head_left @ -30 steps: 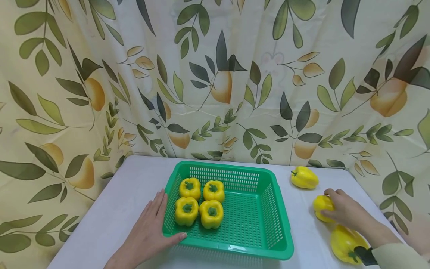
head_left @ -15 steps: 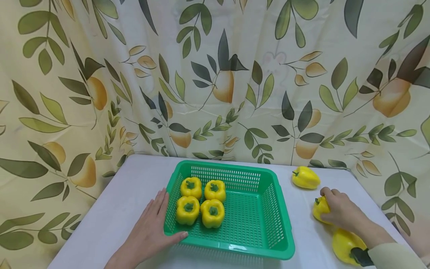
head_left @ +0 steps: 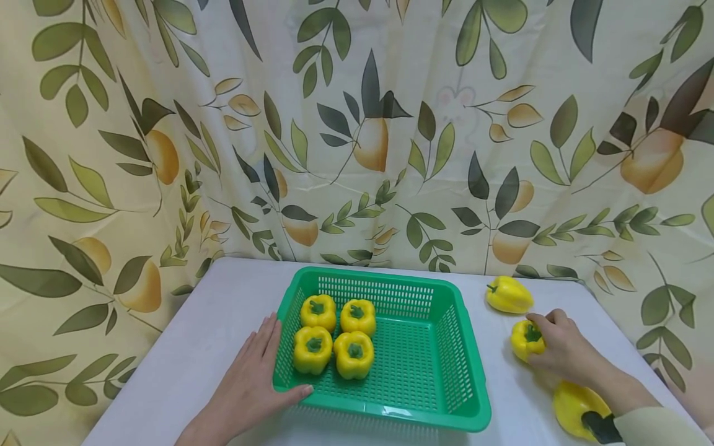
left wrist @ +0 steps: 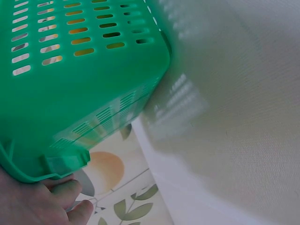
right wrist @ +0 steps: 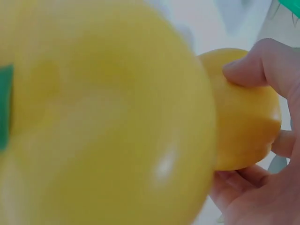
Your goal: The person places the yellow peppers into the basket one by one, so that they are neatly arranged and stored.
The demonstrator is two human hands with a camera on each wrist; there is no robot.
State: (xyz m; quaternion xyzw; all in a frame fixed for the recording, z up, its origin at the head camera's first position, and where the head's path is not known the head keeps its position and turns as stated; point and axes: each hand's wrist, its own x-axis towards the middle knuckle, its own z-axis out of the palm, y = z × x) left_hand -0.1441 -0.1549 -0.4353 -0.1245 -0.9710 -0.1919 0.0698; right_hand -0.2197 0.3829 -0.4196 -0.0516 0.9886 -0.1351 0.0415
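My right hand (head_left: pixel 569 352) grips a yellow bell pepper (head_left: pixel 522 341) at the right of the table, its green stem now facing up and toward the hand. The right wrist view has the thumb (right wrist: pixel 248 70) over one side of this pepper (right wrist: pixel 243 117) and fingers beneath. My left hand (head_left: pixel 242 384) lies with extended fingers along the left side of a green plastic basket (head_left: pixel 409 359), thumb over its front rim. Several yellow bell peppers (head_left: pixel 355 356) stand stem-up in the basket's left half. In the left wrist view, fingertips (left wrist: pixel 70 190) show beside the basket's rim.
Another yellow bell pepper (head_left: pixel 509 295) lies on its side at the back right of the white table (head_left: pixel 189 334). A further one (head_left: pixel 577 406), nearest the front, is partly covered by the right forearm and a dark wrist band. A leaf-and-fruit patterned curtain (head_left: pixel 334 155) hangs behind.
The right hand has turned the pepper so its stem shows, shifting it slightly left toward the basket. The left hand and the basket have stayed in place.
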